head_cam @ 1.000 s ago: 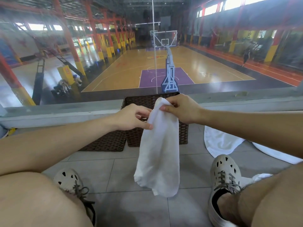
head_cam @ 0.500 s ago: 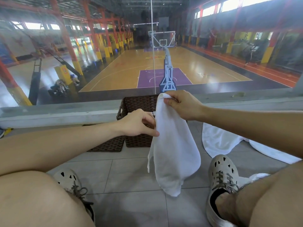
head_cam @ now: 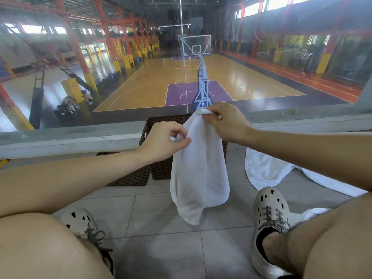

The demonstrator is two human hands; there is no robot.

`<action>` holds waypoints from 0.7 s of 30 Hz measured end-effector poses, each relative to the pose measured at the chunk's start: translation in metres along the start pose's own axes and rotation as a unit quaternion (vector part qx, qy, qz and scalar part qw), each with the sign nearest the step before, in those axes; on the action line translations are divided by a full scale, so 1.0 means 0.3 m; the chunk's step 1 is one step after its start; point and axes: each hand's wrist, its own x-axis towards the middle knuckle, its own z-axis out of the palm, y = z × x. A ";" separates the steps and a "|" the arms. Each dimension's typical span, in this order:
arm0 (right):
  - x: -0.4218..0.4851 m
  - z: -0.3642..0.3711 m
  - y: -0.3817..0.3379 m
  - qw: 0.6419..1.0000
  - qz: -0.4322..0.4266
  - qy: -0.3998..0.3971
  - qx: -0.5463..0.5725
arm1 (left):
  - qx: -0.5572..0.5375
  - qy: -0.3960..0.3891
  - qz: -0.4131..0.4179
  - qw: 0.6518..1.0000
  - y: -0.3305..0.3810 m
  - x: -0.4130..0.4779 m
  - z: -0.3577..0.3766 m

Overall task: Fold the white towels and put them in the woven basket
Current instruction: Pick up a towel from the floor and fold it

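- Left hand (head_cam: 163, 141) pinches the near edge of the white towel (head_cam: 199, 174) between thumb and curled fingers. Right hand (head_cam: 225, 123) sits higher and pinches the top corner the same way.
- The towel hangs bunched in the air between the knees, in front of the woven basket (head_cam: 159, 168). Its lower end is off the floor (head_cam: 161, 214).
- Risk: both grips are small pinches on thick cloth. A tug to spread it could likely pull an edge free and drop the towel on the tiles.
- Risk: the hands hold at uneven heights and the cloth is twisted. A fold made from here would probably come out skewed and bulky.
- Risk: the low end may brush the floor or a shoe (head_cam: 269, 206) if the hands dip.
- Basket: dark weave, standing against the window ledge. Its inside is hidden behind the towel and hands, so I cannot tell what it contains.
- A flat woven piece (head_cam: 128, 178) lies just beside the basket, perhaps its lid.
- Loose towels (head_cam: 263, 170) lie spread on the floor to the right, not yet folded.
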 end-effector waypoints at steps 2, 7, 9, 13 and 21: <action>0.009 -0.003 0.003 1.000 0.010 0.014 0.018 | -0.018 -0.060 -0.032 0.998 -0.026 0.005 0.000; 0.004 0.006 -0.005 0.999 -0.001 0.006 0.043 | 0.056 -0.244 -0.070 0.966 -0.080 -0.035 0.038; 0.009 0.000 0.013 0.999 0.012 0.026 0.033 | 0.077 -0.262 -0.067 0.960 -0.102 -0.039 0.026; 0.002 -0.029 0.063 0.996 0.066 -0.030 -0.052 | 0.067 -0.161 -0.055 0.983 -0.123 -0.027 -0.020; -0.031 0.038 0.051 0.957 -0.073 -0.214 -0.180 | 0.135 -0.123 0.083 0.980 -0.048 -0.013 -0.063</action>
